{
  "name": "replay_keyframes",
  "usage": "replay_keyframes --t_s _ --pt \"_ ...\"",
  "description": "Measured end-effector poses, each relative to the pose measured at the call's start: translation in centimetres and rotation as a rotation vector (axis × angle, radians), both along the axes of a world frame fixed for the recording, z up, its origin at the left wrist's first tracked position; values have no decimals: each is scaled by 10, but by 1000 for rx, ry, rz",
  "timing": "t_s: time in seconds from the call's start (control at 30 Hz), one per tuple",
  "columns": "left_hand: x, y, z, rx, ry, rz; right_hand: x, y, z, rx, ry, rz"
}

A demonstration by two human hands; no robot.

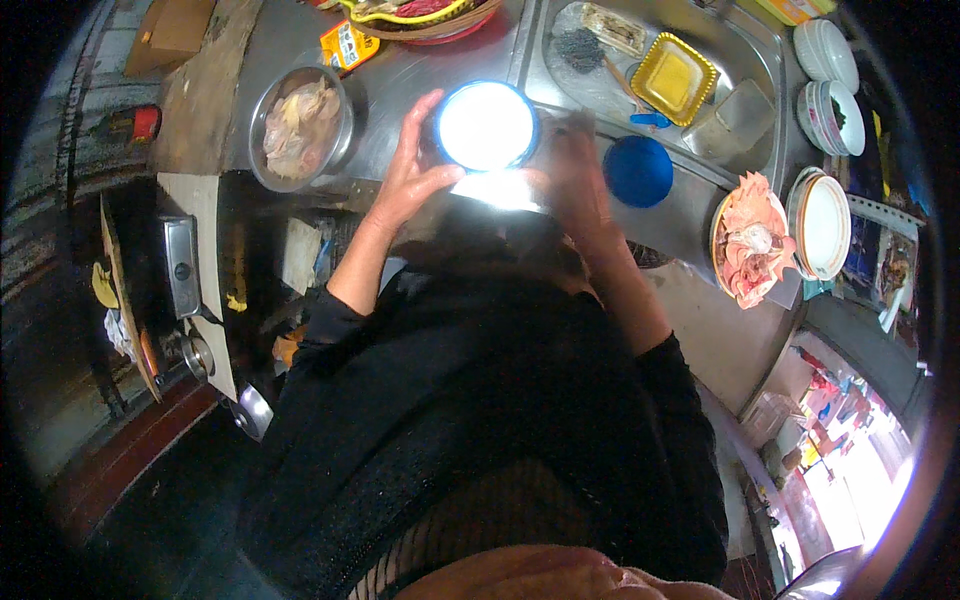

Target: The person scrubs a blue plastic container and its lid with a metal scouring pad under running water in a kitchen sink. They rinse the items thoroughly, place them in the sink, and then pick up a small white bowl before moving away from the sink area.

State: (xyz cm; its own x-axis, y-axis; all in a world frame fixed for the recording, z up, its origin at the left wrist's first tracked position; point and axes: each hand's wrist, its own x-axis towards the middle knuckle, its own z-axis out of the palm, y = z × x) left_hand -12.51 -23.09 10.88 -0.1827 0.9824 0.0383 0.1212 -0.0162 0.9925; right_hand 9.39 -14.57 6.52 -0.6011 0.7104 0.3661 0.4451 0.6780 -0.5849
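A round container with a blue rim (487, 126) and bright white contents or surface stands before me at the front of the metal counter. My left hand (412, 169) curves around its left side, thumb near the lower rim. My right hand (577, 176) is blurred at its right side; whether it touches the container is unclear. A blue round lid (638, 171) lies just right of my right hand. To the left, a metal bowl (345, 139) holds pale raw meat, apparently poultry pieces (300, 127).
A steel sink (776, 94) at upper right holds a yellow tray (673, 79) and a scouring pad (580, 50). White bowls (831, 116) and plates (821, 225) line the right edge, beside a pink flower-like object (754, 240). A basket (450, 28) stands at the back.
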Motion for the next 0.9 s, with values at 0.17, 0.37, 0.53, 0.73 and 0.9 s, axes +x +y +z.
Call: replay_keyframes --t_s 0.17,0.37,0.53,0.73,0.9 --pt "7 1 -15 110 165 67 5 -2 12 -635 104 -188" --pt "30 13 -23 333 234 166 3 -22 -1 -436 93 -242" --pt "32 3 -25 234 216 221 12 -21 8 -189 -17 -88" --pt "29 -4 -21 199 189 190 60 12 48 -72 -158 -58" --pt "26 -7 -15 169 162 191 92 27 26 -185 -439 -523"
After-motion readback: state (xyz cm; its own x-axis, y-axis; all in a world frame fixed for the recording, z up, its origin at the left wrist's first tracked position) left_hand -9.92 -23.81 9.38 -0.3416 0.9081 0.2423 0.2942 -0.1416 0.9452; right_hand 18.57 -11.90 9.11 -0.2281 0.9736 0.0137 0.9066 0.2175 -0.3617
